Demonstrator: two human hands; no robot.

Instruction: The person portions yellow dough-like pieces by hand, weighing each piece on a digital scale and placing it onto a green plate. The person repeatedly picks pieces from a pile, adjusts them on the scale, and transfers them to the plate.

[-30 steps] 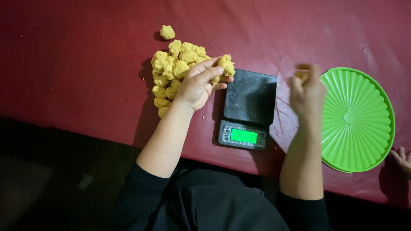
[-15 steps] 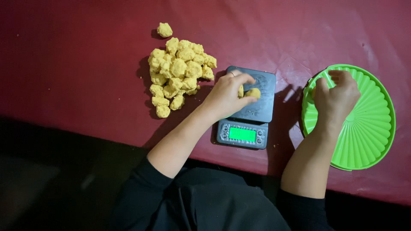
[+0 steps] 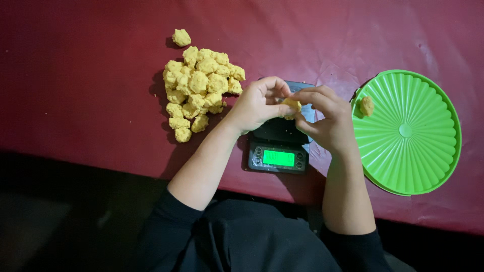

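My left hand (image 3: 257, 103) and my right hand (image 3: 325, 118) meet above a small black scale (image 3: 278, 151) with a lit green display. Between the fingertips of both hands sits one yellow dough lump (image 3: 291, 106). A pile of several yellow dough lumps (image 3: 199, 88) lies on the red table to the left of my left hand. One single lump (image 3: 181, 37) rests apart at the pile's far side. A round ribbed green plate (image 3: 408, 133) lies to the right, with one dough lump (image 3: 366, 106) near its left rim.
The red tablecloth (image 3: 91, 75) covers the table, whose front edge runs just below the scale and the plate. My dark-sleeved arms and lap fill the bottom of the view.
My right hand left the green plate, with one lump now lying there, and came back over the scale. My left hand stayed over the scale; both now pinch the same lump.
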